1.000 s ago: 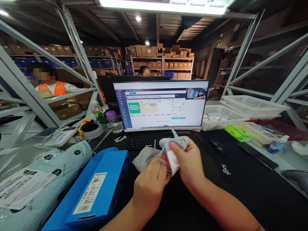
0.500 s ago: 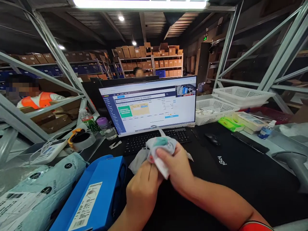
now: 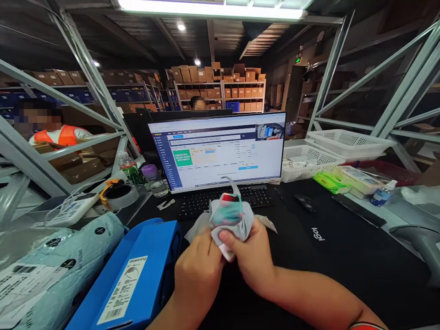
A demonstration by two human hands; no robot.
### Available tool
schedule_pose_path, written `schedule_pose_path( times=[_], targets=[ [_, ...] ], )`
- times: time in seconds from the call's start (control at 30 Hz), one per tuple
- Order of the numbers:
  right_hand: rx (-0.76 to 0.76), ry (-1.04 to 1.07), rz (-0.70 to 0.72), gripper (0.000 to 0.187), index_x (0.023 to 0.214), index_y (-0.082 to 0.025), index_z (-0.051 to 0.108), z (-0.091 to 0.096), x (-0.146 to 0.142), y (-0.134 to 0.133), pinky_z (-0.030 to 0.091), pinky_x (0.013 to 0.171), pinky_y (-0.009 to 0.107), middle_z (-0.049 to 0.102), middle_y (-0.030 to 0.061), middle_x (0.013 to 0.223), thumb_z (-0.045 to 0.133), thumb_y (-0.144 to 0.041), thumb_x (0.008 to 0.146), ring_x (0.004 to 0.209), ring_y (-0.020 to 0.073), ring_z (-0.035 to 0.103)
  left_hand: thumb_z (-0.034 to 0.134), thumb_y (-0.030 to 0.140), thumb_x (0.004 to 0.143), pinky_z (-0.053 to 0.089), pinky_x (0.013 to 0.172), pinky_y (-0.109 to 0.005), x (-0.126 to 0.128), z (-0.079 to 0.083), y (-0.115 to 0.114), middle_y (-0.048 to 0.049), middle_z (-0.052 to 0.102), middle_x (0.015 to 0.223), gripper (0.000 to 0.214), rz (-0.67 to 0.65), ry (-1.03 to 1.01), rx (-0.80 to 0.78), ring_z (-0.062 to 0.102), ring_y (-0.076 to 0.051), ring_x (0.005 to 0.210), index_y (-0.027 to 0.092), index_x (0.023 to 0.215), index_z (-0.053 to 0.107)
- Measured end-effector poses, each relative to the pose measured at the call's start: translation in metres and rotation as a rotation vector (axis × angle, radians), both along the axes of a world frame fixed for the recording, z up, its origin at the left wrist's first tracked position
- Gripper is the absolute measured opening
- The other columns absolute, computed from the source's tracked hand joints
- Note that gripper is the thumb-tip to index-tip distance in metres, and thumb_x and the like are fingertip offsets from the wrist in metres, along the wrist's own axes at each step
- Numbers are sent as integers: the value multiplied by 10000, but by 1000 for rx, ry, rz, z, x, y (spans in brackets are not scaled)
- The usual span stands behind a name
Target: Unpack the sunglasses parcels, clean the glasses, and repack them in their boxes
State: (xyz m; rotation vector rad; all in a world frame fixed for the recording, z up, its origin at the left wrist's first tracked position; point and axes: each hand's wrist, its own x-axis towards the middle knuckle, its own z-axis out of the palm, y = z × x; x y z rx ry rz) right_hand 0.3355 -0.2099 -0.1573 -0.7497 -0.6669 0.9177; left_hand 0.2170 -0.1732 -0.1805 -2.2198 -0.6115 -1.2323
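Over the desk, in front of the keyboard, my left hand (image 3: 199, 263) is closed on what looks like a pair of sunglasses (image 3: 229, 207). Their shiny lens reflects red and teal, and a thin pale curved arm rises from the top. My right hand (image 3: 255, 256) pinches a light grey cloth (image 3: 245, 224) that wraps the lower part of the lens, its thumb pressing from the near side. The left fingertips are hidden behind the cloth. Below and beside the hands lie a whitish bag (image 3: 198, 227) and a small clear packet (image 3: 267, 223).
An open blue box (image 3: 151, 256) and a grey-blue parcel (image 3: 92, 243) lie at left. The monitor (image 3: 220, 160) and keyboard (image 3: 192, 207) stand ahead. Right are a mouse (image 3: 305, 203), white baskets (image 3: 309, 167), a spray bottle (image 3: 382, 195) and a scanner (image 3: 415, 233). Another person (image 3: 62, 135) is beyond the rack.
The lens has turned toward me and more of it shows above the cloth. My right hand has shifted slightly lower, with the cloth now below the lens. The camera view has shifted slightly.
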Motion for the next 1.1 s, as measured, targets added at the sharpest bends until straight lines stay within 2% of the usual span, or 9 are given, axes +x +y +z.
schedule_pose_path(
  times=[0.1, 0.3, 0.4, 0.53, 0.63, 0.8, 0.9, 1.0, 1.1],
  targets=[
    [18, -52, 23, 274, 765, -209, 727, -1, -6, -3, 579, 678, 280, 764, -3, 760, 939, -270, 602, 672, 160, 693, 517, 272, 1010, 484, 568, -289, -6, 5, -1, -83, 694, 757, 201, -51, -33, -55, 658, -198, 644, 129, 933, 635],
    [-44, 242, 119, 328, 752, -194, 696, 29, 35, 4, 574, 629, 256, 721, -20, 688, 943, -357, 610, 619, 139, 664, 564, 202, 984, 540, 750, -299, 1, 6, -6, -124, 758, 957, 137, -176, 11, 11, 722, -224, 854, 114, 1044, 650],
    [0, 200, 24, 320, 779, -217, 709, 17, 26, -1, 572, 631, 257, 731, -21, 722, 927, -399, 632, 630, 140, 659, 569, 212, 985, 546, 774, -315, -2, 9, -3, -146, 758, 1006, 163, -144, 34, 21, 728, -243, 900, 100, 1068, 654],
    [76, -121, -47, 247, 748, -236, 761, -11, -11, -13, 564, 619, 299, 752, 5, 715, 940, -309, 594, 616, 175, 658, 514, 217, 1006, 518, 643, -281, -17, 16, -2, -93, 736, 859, 147, -120, -32, -89, 698, -197, 746, 153, 958, 636],
    [111, -231, -11, 189, 685, -233, 767, -9, -16, -19, 563, 629, 324, 749, 20, 690, 931, -259, 595, 609, 191, 658, 506, 239, 1013, 491, 590, -263, -23, 19, -4, -58, 700, 783, 153, -171, -71, -140, 658, -169, 665, 178, 936, 624],
    [10, 100, 205, 241, 773, -232, 762, 29, 26, -16, 586, 695, 278, 754, -10, 752, 932, -300, 617, 661, 148, 676, 605, 240, 973, 534, 703, -278, -13, 16, -4, -110, 746, 926, 111, -237, -16, -46, 710, -206, 825, 142, 1011, 638],
    [-54, 268, 236, 258, 733, -217, 732, 34, 36, -13, 574, 677, 242, 727, -28, 710, 938, -307, 605, 645, 121, 654, 583, 178, 970, 547, 782, -308, -7, 15, -3, -145, 748, 984, 98, -241, 28, 14, 717, -244, 932, 123, 1028, 639],
    [34, 110, 102, 227, 791, -245, 755, 14, 20, -10, 567, 675, 279, 735, -22, 742, 908, -334, 649, 642, 140, 637, 560, 242, 990, 544, 727, -308, -10, 14, -1, -134, 742, 952, 135, -163, 16, -39, 714, -237, 866, 134, 999, 640],
    [151, -304, -86, 192, 594, -235, 710, -11, -2, -8, 533, 662, 331, 653, -17, 578, 885, -281, 658, 570, 157, 568, 525, 214, 995, 503, 619, -265, -17, 14, 2, -70, 707, 817, 130, -165, -43, -161, 668, -180, 709, 173, 928, 628]
  ],
)
